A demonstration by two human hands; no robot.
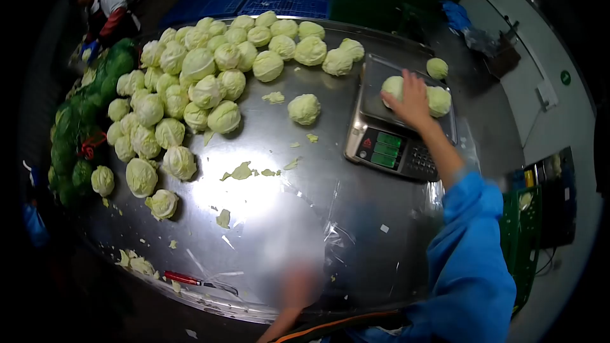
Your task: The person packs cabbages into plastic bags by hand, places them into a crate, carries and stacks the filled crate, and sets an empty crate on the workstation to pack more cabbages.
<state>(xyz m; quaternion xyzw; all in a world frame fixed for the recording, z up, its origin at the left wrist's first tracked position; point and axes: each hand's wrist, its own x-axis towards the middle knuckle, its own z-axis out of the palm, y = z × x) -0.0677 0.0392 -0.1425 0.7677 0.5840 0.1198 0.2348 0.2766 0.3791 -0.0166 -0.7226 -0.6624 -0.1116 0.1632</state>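
My right hand [410, 98] is spread over two cabbages on the scale [381, 146], its fingers between and on them. One cabbage [393, 91] lies to the left of the hand, the other [438, 101] to its right. The scale's green displays are lit. My left hand [298, 282] is low over the steel table [362, 228], near its front edge, and is smeared; its fingers cannot be made out. A red-handled knife [184, 277] lies to the left of it.
Several cabbages [197, 63] cover the table's back left, beside green net sacks [82, 127]. One cabbage [304, 109] lies apart; another [437, 68] is behind the scale. Leaf scraps [241, 171] and clear plastic [337, 235] lie about. A person [108, 13] stands at the back left.
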